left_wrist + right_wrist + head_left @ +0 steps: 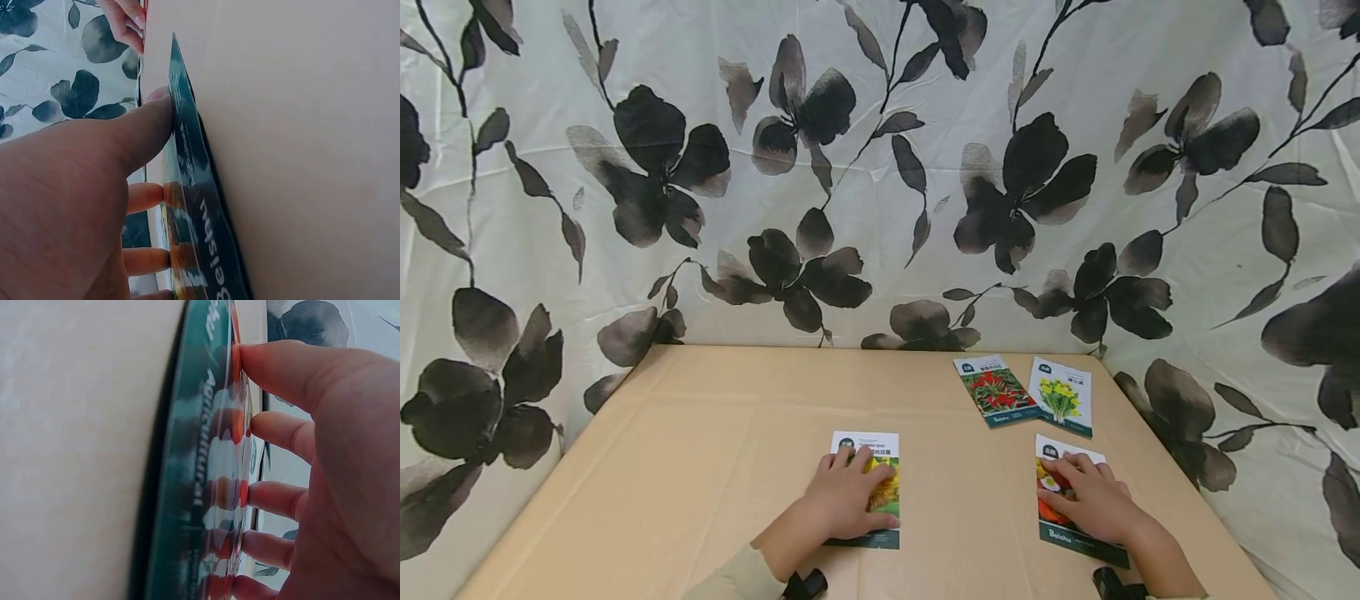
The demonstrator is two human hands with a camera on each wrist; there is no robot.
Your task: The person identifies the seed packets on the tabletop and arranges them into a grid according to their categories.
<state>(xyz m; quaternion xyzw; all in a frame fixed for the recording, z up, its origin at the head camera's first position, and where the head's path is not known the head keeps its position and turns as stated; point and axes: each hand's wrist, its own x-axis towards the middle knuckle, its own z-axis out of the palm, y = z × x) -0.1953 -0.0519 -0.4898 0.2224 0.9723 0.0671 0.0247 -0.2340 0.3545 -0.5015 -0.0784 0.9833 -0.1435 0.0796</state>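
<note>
Packet with yellow flowers [887, 497] lies on the table [700, 467] in head view under the spread left grip [850, 496], red-flowered packet [1060, 534] under the spread right grip [1093, 500]; left wrist view's thumb [145, 128] and right wrist view's fingertips [272, 494] should press lightly.

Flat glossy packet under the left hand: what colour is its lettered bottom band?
Dark green band, clearest in the left wrist view.
</note>
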